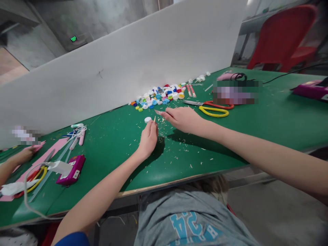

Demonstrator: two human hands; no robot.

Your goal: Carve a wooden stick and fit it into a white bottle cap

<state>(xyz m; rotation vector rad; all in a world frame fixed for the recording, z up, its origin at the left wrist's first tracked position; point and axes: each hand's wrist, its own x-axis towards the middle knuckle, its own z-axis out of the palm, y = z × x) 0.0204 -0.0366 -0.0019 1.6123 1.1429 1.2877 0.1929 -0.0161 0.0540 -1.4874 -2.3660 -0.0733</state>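
My left hand (149, 137) is closed on a thin wooden stick (154, 119), its tip pointing up between the fingers. My right hand (180, 119) grips a small knife (158, 112), whose blade points left, just above the stick and apart from it. A white bottle cap (148, 120) lies beside my left fingertips. Pale shavings (176, 149) are scattered on the green table (110, 147) under and around both hands. Behind them is a pile of colourful bottle caps (159, 97). Scissors (214, 108) with red and yellow handles lie beyond my right wrist.
At the left are a purple power strip (73, 169), a white cable, glue sticks (81, 136), pink paper (42, 160) and other scissors. Another person's hand (24, 156) is at the far left. A white partition (102, 78) stands behind. A purple device (311, 89) sits far right.
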